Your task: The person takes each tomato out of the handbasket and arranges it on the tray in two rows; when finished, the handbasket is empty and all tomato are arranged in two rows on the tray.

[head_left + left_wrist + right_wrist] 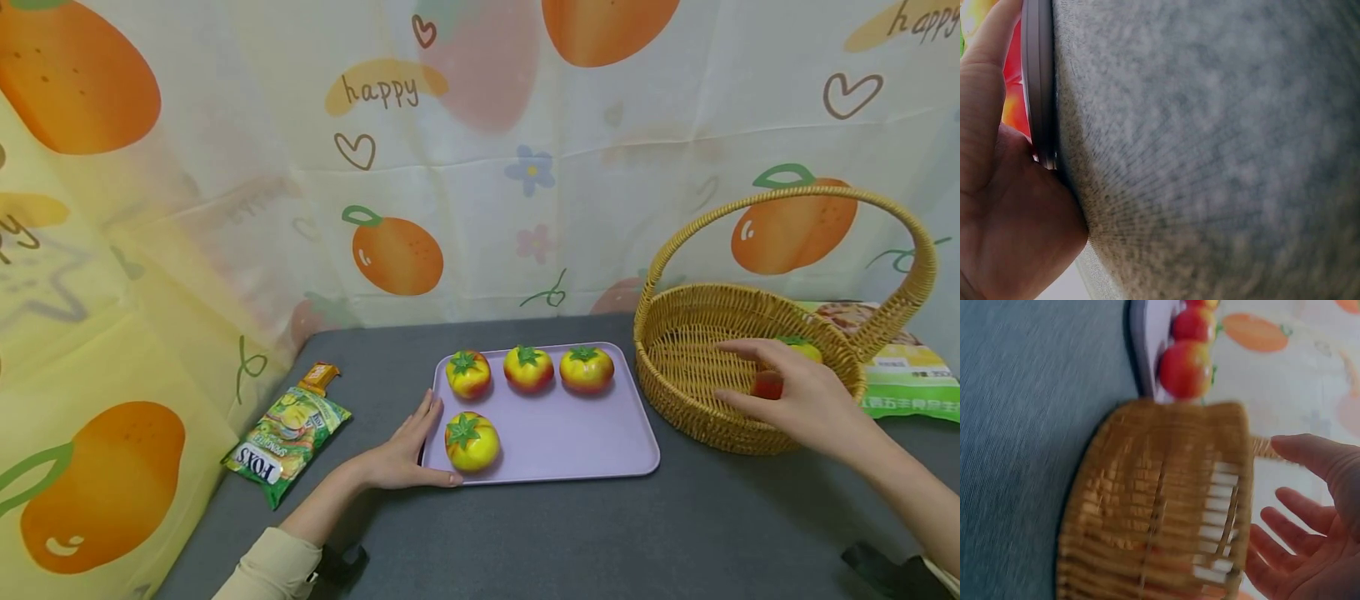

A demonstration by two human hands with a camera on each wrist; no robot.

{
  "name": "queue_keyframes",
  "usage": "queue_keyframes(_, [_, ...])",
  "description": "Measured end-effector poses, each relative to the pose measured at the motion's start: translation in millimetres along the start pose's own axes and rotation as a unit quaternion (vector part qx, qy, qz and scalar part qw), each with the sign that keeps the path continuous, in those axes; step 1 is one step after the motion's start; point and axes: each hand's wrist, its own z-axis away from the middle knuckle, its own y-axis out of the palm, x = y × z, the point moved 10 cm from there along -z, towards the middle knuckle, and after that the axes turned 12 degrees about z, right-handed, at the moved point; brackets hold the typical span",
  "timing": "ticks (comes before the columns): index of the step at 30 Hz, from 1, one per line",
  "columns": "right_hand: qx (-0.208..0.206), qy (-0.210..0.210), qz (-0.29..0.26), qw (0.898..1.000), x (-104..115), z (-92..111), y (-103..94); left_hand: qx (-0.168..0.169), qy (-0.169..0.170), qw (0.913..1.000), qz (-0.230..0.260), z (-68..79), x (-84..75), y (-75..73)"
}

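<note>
A lilac tray (570, 433) bears red-and-yellow toy fruits with green leafy tops, perhaps tomatoes. Three stand in a row at its back, among them the middle fruit (528, 369); a single fruit (472, 442) sits at the front left. My left hand (401, 450) rests against the tray's left front corner, fingers straight along its side, thumb at the near rim. Over the wicker basket (678, 400), my right hand (810, 400) is spread and, in the right wrist view, holds nothing. Partly hidden behind it, a similar fruit (767, 384) shows inside the basket.
Left of the tray lie a green FOX'S snack bag (281, 442) and a small orange packet (319, 377). A green-and-white package (911, 383) lies behind the basket at right. The basket's tall handle (795, 193) arches above it. A printed curtain (480, 208) hangs behind the grey table.
</note>
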Motion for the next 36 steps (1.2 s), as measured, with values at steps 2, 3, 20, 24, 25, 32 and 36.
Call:
queue_keyframes(2, [0.006,0.012,0.001,1.0,-11,2,-0.1,-0.001,0.002,1.0,-0.001,0.1,-0.6,-0.3])
queue_keyframes(3, [0.009,0.016,0.001,1.0,-15,2,-0.1,0.0,0.003,1.0,-0.002,0.1,-1.1,-0.4])
queue_keyframes(20, [0.095,0.028,0.093,0.991,-57,2,14.9,0.002,0.004,1.0,-0.003,-0.9,0.1,-0.6])
queue_keyframes(24, [0.116,0.035,0.1,0.988,-63,2,19.4,0.002,0.001,1.0,-0.001,-0.5,0.4,-0.5])
queue_keyframes(25, [0.123,0.039,0.101,0.987,-64,2,20.5,0.002,0.0,1.0,-0.001,-0.4,0.4,-0.6])
queue_keyframes(32, [0.157,0.054,0.1,0.981,-71,2,26.0,0.005,0.005,1.0,-0.001,-0.1,0.2,-0.6])
queue_keyframes(36, [0.168,0.056,0.102,0.979,-73,1,28.6,0.005,0.007,1.0,-0.002,-0.4,0.9,-0.5])
